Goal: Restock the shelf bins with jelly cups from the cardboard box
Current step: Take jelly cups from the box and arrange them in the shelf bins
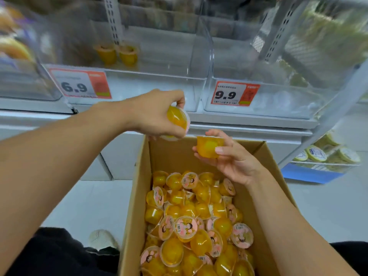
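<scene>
The left hand (pixel 153 114) grips a yellow jelly cup (pixel 177 118), its fingers curled round it, above the far left corner of the cardboard box (pixel 137 188). The right hand (pixel 229 156) holds another cup (pixel 209 148) between thumb and fingers, just right of the first, over the far end of the box. Many more cups (pixel 197 222) lie heaped inside the box. Two cups (pixel 116 53) stand far back in the clear bin (pixel 159 92) with the 6.9 price tag (pixel 79 83).
</scene>
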